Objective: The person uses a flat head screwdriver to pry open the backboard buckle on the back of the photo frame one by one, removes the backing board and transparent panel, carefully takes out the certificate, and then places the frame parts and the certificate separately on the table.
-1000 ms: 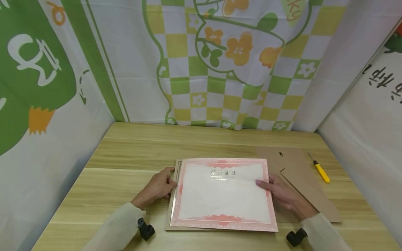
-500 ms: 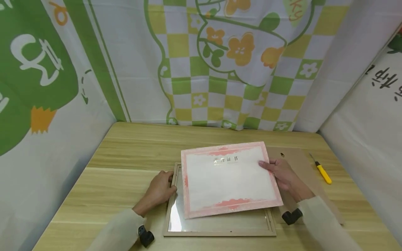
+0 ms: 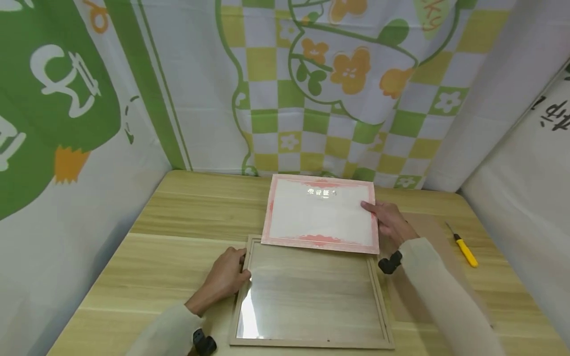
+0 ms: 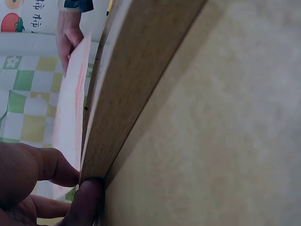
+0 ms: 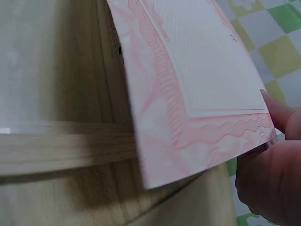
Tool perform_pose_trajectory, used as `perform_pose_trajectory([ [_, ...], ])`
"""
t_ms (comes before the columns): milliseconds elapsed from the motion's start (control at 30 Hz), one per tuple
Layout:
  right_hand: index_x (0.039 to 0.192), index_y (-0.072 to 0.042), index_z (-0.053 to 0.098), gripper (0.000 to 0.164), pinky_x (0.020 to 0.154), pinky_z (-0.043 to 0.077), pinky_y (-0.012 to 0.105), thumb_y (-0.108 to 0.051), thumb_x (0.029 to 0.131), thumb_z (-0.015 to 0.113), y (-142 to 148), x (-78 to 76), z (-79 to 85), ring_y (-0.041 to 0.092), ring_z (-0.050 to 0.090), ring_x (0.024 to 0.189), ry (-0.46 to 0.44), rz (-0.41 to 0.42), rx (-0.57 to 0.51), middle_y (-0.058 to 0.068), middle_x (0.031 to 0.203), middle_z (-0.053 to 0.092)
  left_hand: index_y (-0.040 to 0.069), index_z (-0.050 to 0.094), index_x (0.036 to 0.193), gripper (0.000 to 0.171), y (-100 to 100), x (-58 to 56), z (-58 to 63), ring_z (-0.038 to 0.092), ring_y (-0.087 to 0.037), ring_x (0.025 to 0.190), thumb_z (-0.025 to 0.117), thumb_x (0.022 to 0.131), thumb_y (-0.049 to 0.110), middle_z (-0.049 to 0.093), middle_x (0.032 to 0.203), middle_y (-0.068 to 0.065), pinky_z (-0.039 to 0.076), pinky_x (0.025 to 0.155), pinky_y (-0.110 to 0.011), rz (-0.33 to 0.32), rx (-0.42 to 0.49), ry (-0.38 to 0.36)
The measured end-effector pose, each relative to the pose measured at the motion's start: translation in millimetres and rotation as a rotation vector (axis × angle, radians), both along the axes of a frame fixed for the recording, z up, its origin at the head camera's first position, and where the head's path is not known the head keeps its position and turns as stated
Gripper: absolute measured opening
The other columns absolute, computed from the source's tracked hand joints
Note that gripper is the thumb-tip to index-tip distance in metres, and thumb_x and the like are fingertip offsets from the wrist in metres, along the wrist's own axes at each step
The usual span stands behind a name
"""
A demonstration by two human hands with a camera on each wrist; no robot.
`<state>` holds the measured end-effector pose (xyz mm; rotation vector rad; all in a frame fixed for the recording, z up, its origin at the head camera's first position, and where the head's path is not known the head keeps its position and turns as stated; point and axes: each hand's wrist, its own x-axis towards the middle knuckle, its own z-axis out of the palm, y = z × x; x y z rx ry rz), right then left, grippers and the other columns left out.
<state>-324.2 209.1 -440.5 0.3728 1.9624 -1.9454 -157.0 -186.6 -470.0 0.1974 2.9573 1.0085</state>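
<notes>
My right hand (image 3: 391, 221) pinches the right edge of a pink-bordered certificate (image 3: 321, 215), thumb on its face and the other fingers behind. The sheet is raised over the far side of a wooden picture frame (image 3: 312, 343), whose clear pane (image 3: 311, 291) shows the table through it. At the frame's left side, my left hand (image 3: 224, 277) grips the wooden edge. The left wrist view shows thumb and fingers (image 4: 61, 169) pinching that edge. In the right wrist view, the certificate's near corner (image 5: 155, 160) hangs above the frame's corner.
A brown backing board (image 3: 416, 296) lies on the table to the right, partly under the right arm. Beyond it is a yellow-handled screwdriver (image 3: 465, 251). A patterned curtain (image 3: 262, 118) hangs behind the table's far edge.
The right hand has lifted the certificate off the frame and carried it away toward the curtain, uncovering the clear pane. The left hand has stayed at the frame's left edge.
</notes>
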Motion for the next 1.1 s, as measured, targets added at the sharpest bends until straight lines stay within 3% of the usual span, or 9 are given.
perform_pose_trajectory([
  [133,0.152,0.002,0.030,0.072,0.067,0.058,0.026,-0.016,0.092,0.068,-7,-11.5,-9.3,0.009,0.068,0.072,-0.016,-0.025,0.016,-0.006,0.076,0.068,0.000,0.066,0.103,0.029,-5,6.7,0.9,0.048,-0.018,0.078,0.065,0.074,0.002,0.059,0.083,-0.008,0.041,0.065,-0.032,0.007,-0.006,0.008],
  [200,0.146,0.005,0.038,0.065,0.063,0.057,0.025,-0.013,0.091,0.068,-5,-14.9,-15.5,0.008,0.067,0.068,-0.013,-0.046,0.032,-0.005,0.073,0.067,-0.001,0.066,0.107,0.034,-4,8.6,1.4,0.049,-0.018,0.078,0.065,0.074,0.001,0.059,0.084,-0.008,0.042,0.065,-0.033,0.009,-0.010,0.012],
  [267,0.119,0.004,0.062,0.033,0.056,0.053,0.022,-0.011,0.090,0.070,-3,-17.7,-22.0,0.005,0.062,0.059,0.012,-0.052,0.069,-0.007,0.065,0.062,-0.002,0.066,0.110,0.037,-5,10.4,2.0,0.049,-0.018,0.078,0.065,0.073,0.001,0.059,0.084,-0.009,0.043,0.065,-0.033,0.013,-0.014,0.013],
  [333,0.086,-0.003,0.066,0.010,0.050,0.049,0.021,-0.011,0.089,0.071,-4,-20.0,-27.3,0.004,0.056,0.052,0.036,-0.052,0.113,-0.007,0.058,0.058,-0.003,0.065,0.113,0.040,-5,11.4,2.1,0.050,-0.018,0.078,0.065,0.073,0.001,0.059,0.085,-0.009,0.043,0.065,-0.033,0.019,-0.019,0.011],
  [433,0.059,-0.013,0.052,0.037,0.044,0.041,0.025,-0.017,0.090,0.071,-8,-23.3,-32.5,0.007,0.043,0.042,0.080,-0.030,0.278,-0.006,0.048,0.048,-0.006,0.063,0.119,0.045,-6,12.5,2.3,0.049,-0.018,0.077,0.065,0.074,0.002,0.058,0.087,-0.010,0.044,0.065,-0.032,0.027,-0.023,0.006],
  [600,0.055,-0.012,0.053,0.044,0.054,0.045,0.028,-0.032,0.090,0.070,-13,-28.7,-33.6,0.014,0.045,0.041,0.102,-0.008,0.579,-0.003,0.042,0.048,-0.005,0.064,0.114,0.041,-4,12.3,2.1,0.048,-0.017,0.076,0.064,0.074,0.002,0.057,0.086,-0.009,0.043,0.065,-0.031,0.033,-0.021,-0.005],
  [767,0.056,-0.010,0.060,0.039,0.064,0.049,0.027,-0.024,0.092,0.064,-17,-28.1,-26.4,0.015,0.054,0.044,0.155,-0.018,0.662,-0.001,0.042,0.054,-0.007,0.063,0.118,0.045,-2,13.2,1.7,0.046,-0.017,0.075,0.064,0.074,0.002,0.056,0.086,-0.010,0.041,0.063,-0.030,0.040,-0.019,-0.015],
  [967,0.076,-0.002,0.072,0.023,0.082,0.050,0.037,-0.020,0.089,0.067,-22,-24.4,-21.3,0.020,0.062,0.075,0.248,-0.055,0.821,0.001,0.053,0.063,-0.012,0.059,0.125,0.053,-2,14.8,2.4,0.048,-0.017,0.075,0.064,0.074,0.002,0.057,0.087,-0.011,0.043,0.064,-0.030,0.034,-0.021,-0.004],
  [1100,0.090,0.004,0.073,0.025,0.092,0.049,0.048,-0.020,0.088,0.067,-25,-25.3,-25.7,0.035,0.063,0.094,0.329,-0.040,0.895,0.014,0.075,0.071,-0.010,0.060,0.124,0.052,-3,14.4,2.5,0.047,-0.016,0.075,0.064,0.074,0.002,0.057,0.087,-0.011,0.043,0.065,-0.030,0.042,-0.028,-0.002],
])
